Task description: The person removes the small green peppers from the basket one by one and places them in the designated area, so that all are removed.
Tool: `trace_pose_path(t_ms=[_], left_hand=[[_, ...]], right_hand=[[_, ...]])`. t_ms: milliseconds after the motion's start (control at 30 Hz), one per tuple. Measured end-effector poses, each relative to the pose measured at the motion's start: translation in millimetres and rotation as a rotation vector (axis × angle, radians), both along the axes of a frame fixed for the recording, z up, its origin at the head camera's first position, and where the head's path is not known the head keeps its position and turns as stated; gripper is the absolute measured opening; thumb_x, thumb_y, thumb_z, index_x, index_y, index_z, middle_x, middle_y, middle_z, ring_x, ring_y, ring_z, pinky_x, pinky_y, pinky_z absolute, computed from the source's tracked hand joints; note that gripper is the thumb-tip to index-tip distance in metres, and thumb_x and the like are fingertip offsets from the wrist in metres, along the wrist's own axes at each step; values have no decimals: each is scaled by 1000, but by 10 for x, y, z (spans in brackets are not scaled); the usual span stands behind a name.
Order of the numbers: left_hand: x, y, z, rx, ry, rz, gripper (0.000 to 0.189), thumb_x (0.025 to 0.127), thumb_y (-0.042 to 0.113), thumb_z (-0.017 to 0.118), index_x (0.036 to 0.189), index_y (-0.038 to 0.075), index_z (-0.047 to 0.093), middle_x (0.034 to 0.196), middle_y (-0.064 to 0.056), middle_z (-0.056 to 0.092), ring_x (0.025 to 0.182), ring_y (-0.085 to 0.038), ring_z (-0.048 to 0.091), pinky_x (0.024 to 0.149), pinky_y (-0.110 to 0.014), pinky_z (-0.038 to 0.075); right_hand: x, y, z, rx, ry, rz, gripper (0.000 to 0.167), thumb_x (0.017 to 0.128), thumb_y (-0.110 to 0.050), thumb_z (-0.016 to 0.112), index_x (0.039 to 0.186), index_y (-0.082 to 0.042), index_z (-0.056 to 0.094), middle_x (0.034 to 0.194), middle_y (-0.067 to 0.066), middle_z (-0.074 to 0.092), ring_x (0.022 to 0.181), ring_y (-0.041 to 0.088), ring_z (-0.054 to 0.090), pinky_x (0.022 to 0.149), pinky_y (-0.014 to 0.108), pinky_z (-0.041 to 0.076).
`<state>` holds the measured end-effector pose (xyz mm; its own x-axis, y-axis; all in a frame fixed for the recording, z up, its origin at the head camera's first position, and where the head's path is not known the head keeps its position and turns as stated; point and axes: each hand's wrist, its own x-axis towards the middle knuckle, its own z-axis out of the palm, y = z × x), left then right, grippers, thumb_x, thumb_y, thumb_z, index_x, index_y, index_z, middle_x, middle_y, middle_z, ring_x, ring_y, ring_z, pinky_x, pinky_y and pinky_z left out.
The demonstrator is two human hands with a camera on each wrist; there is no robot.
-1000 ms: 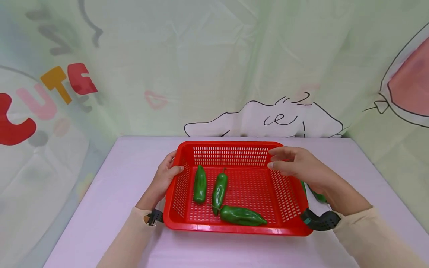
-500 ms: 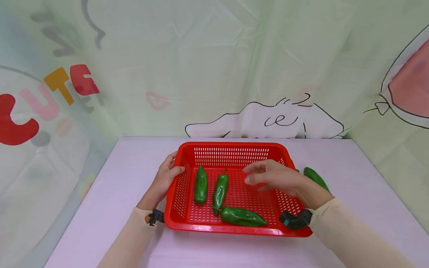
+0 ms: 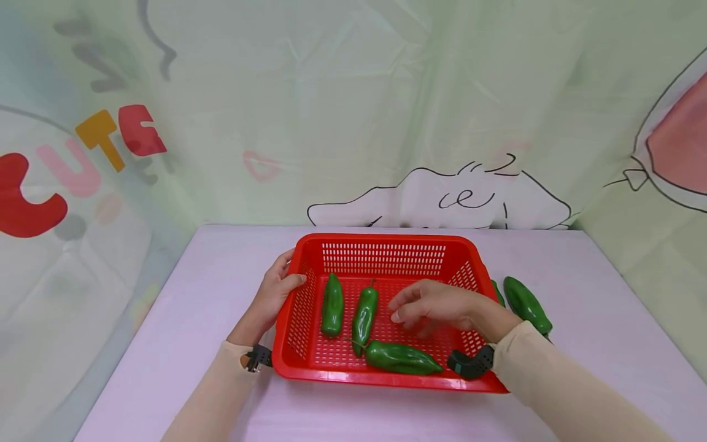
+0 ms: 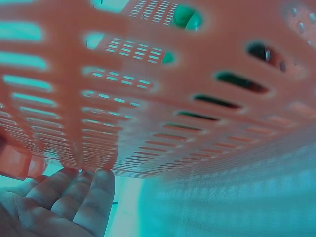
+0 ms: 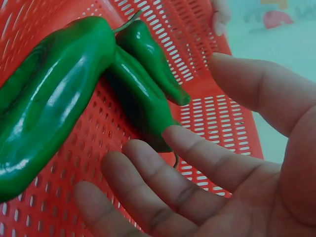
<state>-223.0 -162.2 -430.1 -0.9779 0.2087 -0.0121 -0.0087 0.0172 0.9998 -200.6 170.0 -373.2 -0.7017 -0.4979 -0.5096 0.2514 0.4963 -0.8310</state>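
Ahead of you, the red plastic basket (image 3: 386, 381) sits on the bench (image 3: 149, 362), its walls and floor perforated. It contains three long green peppers. Taking the basket's middle as your clock centre, the leftmost pepper (image 3: 332, 310) lies lengthwise at 9 o'clock; the inner pepper (image 3: 364, 314) lies at about 8, roughly parallel to it and apart. The crosswise pepper (image 3: 400, 358) runs along the near wall at 6, its thin stem reaching the inner pepper's lower end.

Your left hand (image 3: 269, 299) has its grip clamped on the basket wall at 9 o'clock, thumb over the rim and fingers against the outside. Your right hand (image 3: 439, 302) is inside the basket, towards 3, with its grip apart, fingers spread near the inner pepper; whether a fingertip touches it, you cannot tell.

The basket's red floor shows from 12 round to 2, between the inner pepper and the right wall. Bench surface stretches outside at 9 and 3, with a narrow strip at 12 before the printed backdrop cloth (image 3: 331, 123). Outside at 3 lie an outer pepper (image 3: 527, 302) and a half-hidden pepper (image 3: 498, 293) behind the rim. Your right sleeve (image 3: 552, 374) crosses the basket's rim at 4, and the black wristband (image 3: 469, 364) there is close to the crosswise pepper's tip.
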Motion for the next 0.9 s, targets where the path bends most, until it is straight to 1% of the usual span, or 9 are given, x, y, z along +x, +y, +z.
trace_pose_path(t_ms=[133, 300, 500, 633, 767, 900], left_hand=[[7, -2, 11, -3, 5, 1, 65, 100, 4, 52, 161, 12, 30, 150, -21, 53, 125, -49, 61, 86, -50, 62], [19, -2, 20, -8, 1, 8, 65, 100, 4, 52, 161, 12, 30, 151, -21, 52, 126, -49, 61, 87, -49, 62], [26, 11, 29, -16, -5, 13, 65, 101, 5, 53, 161, 14, 30, 151, -19, 53, 126, -47, 61, 88, -49, 62], [23, 14, 33, -15, -3, 13, 65, 100, 4, 54, 161, 13, 30, 151, -19, 53, 127, -47, 61, 88, -49, 62], [25, 10, 36, -15, 4, 6, 66, 101, 4, 54, 161, 13, 29, 151, -19, 53, 127, -48, 60, 88, -50, 62], [26, 7, 30, -6, 2, 7, 66, 100, 3, 54, 161, 14, 30, 150, -19, 53, 127, -48, 61, 87, -49, 62]], right_hand=[[-13, -19, -4, 33, -22, 38, 47, 90, -21, 75, 129, 2, 66, 120, 16, 70, 104, 31, 69, 89, 52, 63], [-44, -54, -48, 64, -46, 102, 42, 89, -19, 74, 125, 2, 68, 113, 13, 72, 101, 29, 69, 88, 51, 63], [-63, -94, -86, 80, -102, 177, 39, 88, -18, 75, 124, -1, 71, 107, 9, 74, 97, 25, 69, 83, 47, 65], [-74, -113, -102, 100, -134, 212, 37, 88, -17, 76, 123, -4, 72, 108, 8, 73, 98, 24, 69, 82, 48, 65], [-83, -131, -120, 126, -140, 240, 35, 87, -14, 77, 121, -6, 72, 110, 7, 72, 100, 24, 68, 84, 49, 65], [-81, -138, -132, 142, -141, 258, 31, 87, -10, 77, 118, -7, 73, 108, 7, 72, 97, 23, 68, 84, 47, 64]])
